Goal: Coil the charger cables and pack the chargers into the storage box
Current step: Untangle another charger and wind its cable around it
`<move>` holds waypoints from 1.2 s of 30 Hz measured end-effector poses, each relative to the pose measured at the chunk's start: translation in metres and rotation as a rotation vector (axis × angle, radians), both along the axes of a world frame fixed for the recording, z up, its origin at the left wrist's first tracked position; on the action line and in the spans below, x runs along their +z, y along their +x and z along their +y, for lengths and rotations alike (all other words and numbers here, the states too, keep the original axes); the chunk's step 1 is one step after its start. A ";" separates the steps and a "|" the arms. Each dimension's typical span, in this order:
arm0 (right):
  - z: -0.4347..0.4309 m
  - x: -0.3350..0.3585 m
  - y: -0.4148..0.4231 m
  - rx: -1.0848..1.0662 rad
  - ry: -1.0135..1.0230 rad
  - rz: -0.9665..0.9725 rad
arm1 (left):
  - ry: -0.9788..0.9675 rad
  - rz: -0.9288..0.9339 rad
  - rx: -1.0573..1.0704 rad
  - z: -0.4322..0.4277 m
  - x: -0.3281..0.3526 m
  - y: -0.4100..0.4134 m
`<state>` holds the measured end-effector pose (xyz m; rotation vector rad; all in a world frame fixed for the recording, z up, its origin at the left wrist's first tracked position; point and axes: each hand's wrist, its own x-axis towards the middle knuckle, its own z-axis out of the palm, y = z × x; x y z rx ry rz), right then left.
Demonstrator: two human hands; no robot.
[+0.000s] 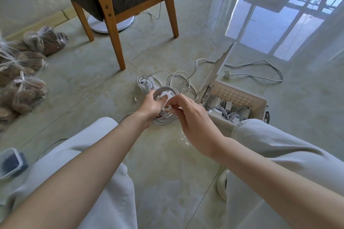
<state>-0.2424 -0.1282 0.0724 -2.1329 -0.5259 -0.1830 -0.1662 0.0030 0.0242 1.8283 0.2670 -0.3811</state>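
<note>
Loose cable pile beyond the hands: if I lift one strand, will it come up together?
Probably not: the loose cable pile lies in slack, uneven loops, so it looks floppy and should trail. Its strands overlap a white charger brick, so it may snag and drag that.

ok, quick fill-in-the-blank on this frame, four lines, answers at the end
1. The left hand grips a coiled white ____.
2. The storage box sits on the floor at the person's ____ side.
3. Its lid stands ____.
4. Beyond the loose cables stands a wooden ____.
Answers: cable; right; open; chair.
</note>
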 end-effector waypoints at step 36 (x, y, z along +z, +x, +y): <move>-0.022 -0.007 0.023 -0.360 -0.066 0.186 | -0.262 -0.199 -0.079 -0.026 0.044 -0.015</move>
